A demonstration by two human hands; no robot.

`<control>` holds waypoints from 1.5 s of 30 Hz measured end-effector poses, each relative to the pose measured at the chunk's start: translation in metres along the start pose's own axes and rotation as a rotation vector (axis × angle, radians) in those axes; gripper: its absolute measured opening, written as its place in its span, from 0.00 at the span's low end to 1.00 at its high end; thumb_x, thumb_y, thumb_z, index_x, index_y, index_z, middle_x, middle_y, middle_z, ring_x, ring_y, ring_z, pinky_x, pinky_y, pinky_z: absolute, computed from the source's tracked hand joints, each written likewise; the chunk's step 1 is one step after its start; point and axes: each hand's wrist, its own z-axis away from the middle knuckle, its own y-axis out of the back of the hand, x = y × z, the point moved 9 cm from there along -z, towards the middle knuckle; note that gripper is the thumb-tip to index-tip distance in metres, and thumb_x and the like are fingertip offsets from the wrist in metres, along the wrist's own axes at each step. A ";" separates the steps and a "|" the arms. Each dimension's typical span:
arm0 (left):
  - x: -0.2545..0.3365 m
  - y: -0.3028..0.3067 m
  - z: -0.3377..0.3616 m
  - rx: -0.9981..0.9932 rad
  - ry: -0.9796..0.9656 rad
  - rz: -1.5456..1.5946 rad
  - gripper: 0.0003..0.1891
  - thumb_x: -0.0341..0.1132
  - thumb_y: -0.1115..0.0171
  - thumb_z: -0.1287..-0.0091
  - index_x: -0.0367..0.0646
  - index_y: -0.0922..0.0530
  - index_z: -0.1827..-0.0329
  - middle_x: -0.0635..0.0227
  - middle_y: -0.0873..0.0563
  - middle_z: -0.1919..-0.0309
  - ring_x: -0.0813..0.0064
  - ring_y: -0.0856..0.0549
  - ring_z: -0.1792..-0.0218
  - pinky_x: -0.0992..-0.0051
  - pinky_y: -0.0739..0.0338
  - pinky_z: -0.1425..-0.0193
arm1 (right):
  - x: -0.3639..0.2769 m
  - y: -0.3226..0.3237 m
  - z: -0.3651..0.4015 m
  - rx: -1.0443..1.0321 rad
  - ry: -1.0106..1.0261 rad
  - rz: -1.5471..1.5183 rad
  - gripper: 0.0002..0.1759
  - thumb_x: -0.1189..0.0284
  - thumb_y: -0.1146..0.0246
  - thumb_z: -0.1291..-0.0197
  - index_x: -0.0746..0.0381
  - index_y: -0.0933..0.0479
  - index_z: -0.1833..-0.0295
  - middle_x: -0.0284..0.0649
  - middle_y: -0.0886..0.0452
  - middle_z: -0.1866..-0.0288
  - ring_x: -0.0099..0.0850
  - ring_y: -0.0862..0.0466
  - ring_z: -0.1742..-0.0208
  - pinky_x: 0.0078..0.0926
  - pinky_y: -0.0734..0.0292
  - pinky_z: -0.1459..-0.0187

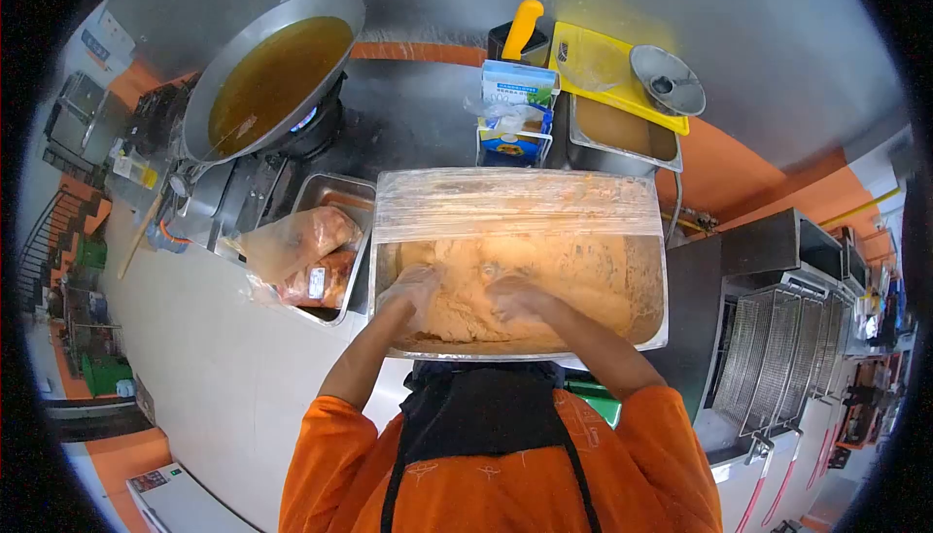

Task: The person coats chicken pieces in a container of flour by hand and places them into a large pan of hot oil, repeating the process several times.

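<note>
A large metal tray [664, 300] holds orange-tan powder [593, 285], with clear plastic film [515, 205] stretched over its far part. My left hand [415, 292] is down in the powder at the tray's left side, in a clear glove. To its right, my right hand [515, 297], also gloved, rests in the powder near the middle. The fingers of both hands are blurred and partly buried, so what they may hold cannot be made out.
Left of the tray, a smaller metal pan [362, 193] holds bagged meat [321, 261]. A wok of oil [277, 71] sits over a lit burner at the back left. Behind stand boxes [515, 96], a yellow board [603, 67] and a metal container [622, 130]. Fryer baskets [777, 348] are at right.
</note>
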 end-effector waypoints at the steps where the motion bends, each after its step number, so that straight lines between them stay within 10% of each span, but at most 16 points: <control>1: 0.008 -0.002 0.008 0.058 -0.138 0.260 0.21 0.45 0.45 0.33 0.40 0.25 0.43 0.59 0.18 0.48 0.66 0.19 0.48 0.69 0.27 0.43 | -0.007 -0.011 0.003 -0.022 -0.045 -0.348 0.08 0.77 0.41 0.48 0.62 0.24 0.61 0.45 0.25 0.73 0.39 0.23 0.69 0.33 0.27 0.64; 3: 0.024 0.011 0.017 0.118 -0.275 0.512 0.20 0.44 0.45 0.32 0.40 0.24 0.44 0.60 0.18 0.49 0.67 0.18 0.49 0.69 0.26 0.43 | 0.002 -0.044 -0.008 0.039 -0.186 -0.671 0.12 0.73 0.43 0.41 0.61 0.25 0.52 0.44 0.22 0.61 0.36 0.23 0.57 0.31 0.28 0.53; 6: 0.018 0.001 0.033 -0.085 0.298 1.263 0.21 0.46 0.49 0.30 0.39 0.25 0.43 0.61 0.19 0.47 0.68 0.20 0.46 0.68 0.27 0.40 | 0.021 -0.092 -0.009 0.187 -0.409 -1.200 0.16 0.69 0.44 0.34 0.62 0.25 0.43 0.42 0.21 0.47 0.33 0.24 0.44 0.30 0.30 0.41; 8: 0.023 0.018 0.042 0.032 -0.012 0.602 0.23 0.46 0.47 0.31 0.38 0.26 0.41 0.59 0.19 0.47 0.67 0.20 0.46 0.68 0.26 0.40 | 0.033 -0.093 0.012 0.264 -0.499 -1.402 0.17 0.68 0.44 0.34 0.62 0.25 0.43 0.41 0.22 0.45 0.32 0.24 0.42 0.29 0.31 0.40; 10: 0.042 0.019 0.060 0.133 -0.305 -0.080 0.24 0.46 0.46 0.31 0.37 0.27 0.40 0.57 0.19 0.47 0.66 0.20 0.46 0.68 0.25 0.41 | 0.008 -0.058 0.048 -0.184 -0.952 -1.915 0.19 0.68 0.49 0.30 0.64 0.28 0.39 0.42 0.29 0.34 0.31 0.29 0.34 0.28 0.35 0.34; 11: 0.055 0.017 0.066 0.182 -0.450 -0.430 0.25 0.47 0.45 0.32 0.37 0.28 0.39 0.56 0.20 0.47 0.66 0.19 0.46 0.68 0.25 0.41 | 0.008 -0.069 0.048 -0.176 -0.950 -1.913 0.19 0.68 0.49 0.30 0.64 0.28 0.39 0.42 0.29 0.34 0.31 0.29 0.34 0.28 0.35 0.34; 13: 0.094 0.041 0.089 0.029 -0.194 -0.155 0.26 0.49 0.49 0.30 0.39 0.29 0.37 0.53 0.22 0.43 0.61 0.20 0.45 0.67 0.26 0.40 | -0.005 -0.053 0.023 0.029 -0.234 -0.956 0.22 0.62 0.52 0.28 0.62 0.29 0.37 0.44 0.29 0.33 0.31 0.29 0.34 0.28 0.36 0.34; 15: 0.076 0.028 0.083 -0.100 0.261 1.000 0.27 0.51 0.50 0.30 0.41 0.28 0.37 0.54 0.23 0.40 0.59 0.21 0.44 0.66 0.28 0.40 | -0.023 0.000 0.006 -0.036 -0.339 -0.956 0.23 0.60 0.53 0.28 0.61 0.29 0.36 0.44 0.28 0.35 0.32 0.29 0.35 0.30 0.36 0.34; 19: 0.098 0.062 0.083 -0.016 -0.258 0.871 0.28 0.54 0.51 0.30 0.40 0.27 0.37 0.59 0.19 0.46 0.65 0.19 0.50 0.72 0.28 0.42 | -0.015 0.091 0.016 -0.187 -0.673 -1.467 0.28 0.60 0.48 0.31 0.57 0.37 0.29 0.41 0.36 0.27 0.35 0.36 0.29 0.33 0.44 0.30; 21: 0.065 0.050 0.092 0.054 0.367 0.942 0.29 0.57 0.52 0.31 0.40 0.22 0.44 0.58 0.17 0.52 0.67 0.19 0.56 0.71 0.26 0.48 | -0.004 0.035 0.030 -0.141 -0.820 -1.601 0.27 0.58 0.48 0.31 0.58 0.34 0.31 0.40 0.31 0.32 0.34 0.33 0.31 0.32 0.41 0.32; 25: 0.013 -0.005 0.032 0.092 0.403 1.086 0.22 0.50 0.48 0.33 0.40 0.21 0.50 0.59 0.17 0.59 0.69 0.17 0.65 0.70 0.21 0.59 | -0.006 -0.011 0.025 0.152 -0.766 -1.960 0.30 0.52 0.47 0.32 0.59 0.33 0.31 0.42 0.30 0.32 0.34 0.34 0.31 0.32 0.41 0.33; 28: -0.014 -0.013 0.019 0.147 0.445 1.198 0.17 0.45 0.45 0.35 0.40 0.20 0.55 0.59 0.17 0.63 0.69 0.16 0.71 0.69 0.18 0.66 | -0.023 0.102 0.014 -0.051 -0.953 -1.619 0.32 0.51 0.48 0.32 0.60 0.35 0.30 0.45 0.36 0.28 0.35 0.39 0.28 0.33 0.46 0.31; 30: 0.004 -0.006 0.039 -0.024 0.478 1.223 0.28 0.54 0.57 0.28 0.38 0.23 0.43 0.60 0.17 0.51 0.67 0.19 0.54 0.71 0.27 0.46 | -0.011 0.076 0.020 -0.012 -0.993 -1.670 0.35 0.49 0.48 0.33 0.62 0.36 0.30 0.46 0.39 0.26 0.35 0.41 0.27 0.33 0.48 0.30; 37: 0.041 0.014 0.064 0.306 0.281 1.248 0.25 0.47 0.54 0.28 0.39 0.28 0.37 0.61 0.18 0.49 0.66 0.18 0.51 0.70 0.26 0.44 | -0.019 0.045 -0.001 -0.043 -0.819 -1.730 0.40 0.42 0.48 0.36 0.65 0.34 0.32 0.49 0.34 0.30 0.34 0.34 0.31 0.31 0.42 0.33; 40: 0.048 0.013 0.069 0.117 0.400 1.406 0.22 0.46 0.51 0.29 0.41 0.27 0.39 0.62 0.17 0.52 0.68 0.18 0.52 0.72 0.26 0.44 | -0.007 0.062 0.006 0.052 -0.867 -1.618 0.35 0.46 0.45 0.35 0.62 0.31 0.34 0.40 0.26 0.49 0.27 0.30 0.52 0.29 0.34 0.46; 45: 0.027 -0.013 0.057 -0.063 0.297 1.357 0.18 0.45 0.50 0.30 0.44 0.24 0.45 0.65 0.17 0.56 0.72 0.19 0.57 0.73 0.23 0.51 | 0.017 -0.056 -0.001 -0.098 -0.682 -1.365 0.34 0.48 0.48 0.33 0.62 0.34 0.31 0.43 0.27 0.38 0.31 0.29 0.41 0.28 0.36 0.39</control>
